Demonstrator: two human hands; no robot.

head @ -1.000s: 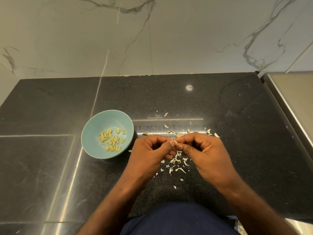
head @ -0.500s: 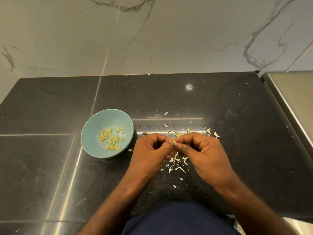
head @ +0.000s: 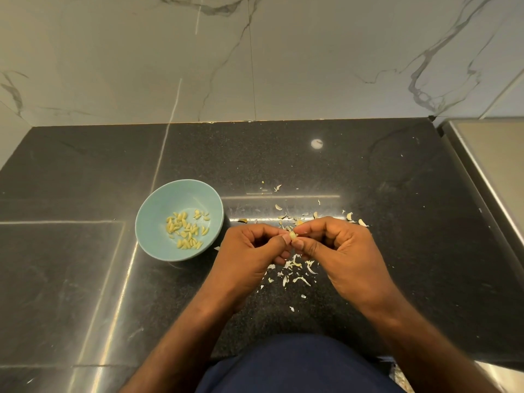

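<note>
Both hands meet above the black counter [head: 397,222]. My left hand [head: 249,256] and my right hand [head: 340,251] pinch one small pale seed [head: 293,236] between thumbs and fingertips, fingers curled. Left of the hands stands a light blue bowl [head: 158,211] holding several peeled yellowish seeds [head: 187,229]. Pale husk scraps [head: 297,272] lie scattered on the counter under and beyond the hands.
A few whole pale seeds [head: 350,216] lie just beyond my right hand. A marble wall [head: 255,58] backs the counter. A steel surface [head: 493,154] borders the counter on the right. The counter's front edge is near my body.
The hands stay together at the same spot; the fingertips have shifted slightly on the seed. The bowl and scraps have not moved.
</note>
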